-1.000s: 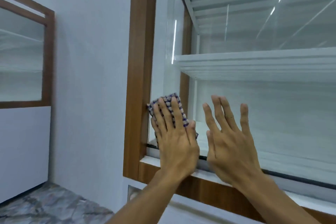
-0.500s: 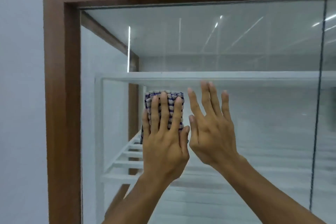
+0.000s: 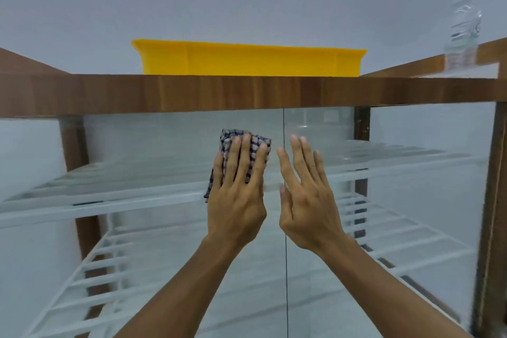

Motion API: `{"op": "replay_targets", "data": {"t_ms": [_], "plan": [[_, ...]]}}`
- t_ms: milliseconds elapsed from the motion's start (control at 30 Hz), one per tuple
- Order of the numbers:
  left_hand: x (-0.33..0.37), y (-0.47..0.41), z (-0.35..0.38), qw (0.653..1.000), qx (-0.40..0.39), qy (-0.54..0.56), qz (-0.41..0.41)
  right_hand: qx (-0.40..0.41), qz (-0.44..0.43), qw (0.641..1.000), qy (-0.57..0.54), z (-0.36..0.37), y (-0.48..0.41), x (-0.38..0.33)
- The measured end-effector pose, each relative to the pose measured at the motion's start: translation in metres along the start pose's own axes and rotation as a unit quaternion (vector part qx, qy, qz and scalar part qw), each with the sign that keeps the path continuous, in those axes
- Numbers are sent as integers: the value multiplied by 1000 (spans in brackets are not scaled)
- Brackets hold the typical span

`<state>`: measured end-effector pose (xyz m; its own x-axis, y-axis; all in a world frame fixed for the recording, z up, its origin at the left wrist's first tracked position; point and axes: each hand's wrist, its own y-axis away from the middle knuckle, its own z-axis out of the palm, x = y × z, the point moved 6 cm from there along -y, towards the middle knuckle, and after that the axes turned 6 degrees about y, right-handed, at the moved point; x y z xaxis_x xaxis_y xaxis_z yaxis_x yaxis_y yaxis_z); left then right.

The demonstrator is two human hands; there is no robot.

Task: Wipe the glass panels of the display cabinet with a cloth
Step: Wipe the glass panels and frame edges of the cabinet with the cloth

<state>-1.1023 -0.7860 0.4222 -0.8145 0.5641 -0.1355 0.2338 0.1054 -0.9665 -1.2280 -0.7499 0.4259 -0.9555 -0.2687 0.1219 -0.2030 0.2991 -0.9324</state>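
Observation:
My left hand presses a folded blue-and-white checked cloth flat against the upper part of the left glass panel of the wood-framed display cabinet. The cloth sits just below the top rail and left of the vertical seam between the panels. My right hand rests flat beside it with fingers spread, over the seam and the right glass panel, holding nothing.
White slatted shelves show behind the glass. A yellow plastic tray sits on the cabinet's top. A clear plastic bottle stands on top at the far right. A plain wall lies behind.
Both hands and the cloth have gone from the bottom left corner of the glass up and rightwards to the top middle near the seam. The view has risen with them.

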Motion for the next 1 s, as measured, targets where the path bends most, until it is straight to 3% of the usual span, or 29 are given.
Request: {"op": "replay_targets", "data": {"t_ms": [167, 233, 400, 500, 600, 767, 1000], "plan": [[33, -34, 10, 986, 56, 149, -39, -32, 48, 998, -11, -18, -6, 55], [55, -45, 19, 983, 42, 172, -45, -36, 59, 997, -15, -26, -11, 70], [94, -55, 48, 998, -38, 30, -33, -67, 34, 997, -28, -31, -18, 101], [119, -68, 58, 998, -57, 31, 20, -36, 49, 996, -60, -30, -16, 125], [123, -76, 60, 999, -18, 48, -6, 5, 59, 997, -44, -32, -12, 158], [125, -67, 59, 993, 79, 60, -65, 26, -31, 999, -29, -31, -12, 193], [152, -77, 89, 988, 95, -54, -113, 56, -47, 996, -50, -28, -8, 232]]}}
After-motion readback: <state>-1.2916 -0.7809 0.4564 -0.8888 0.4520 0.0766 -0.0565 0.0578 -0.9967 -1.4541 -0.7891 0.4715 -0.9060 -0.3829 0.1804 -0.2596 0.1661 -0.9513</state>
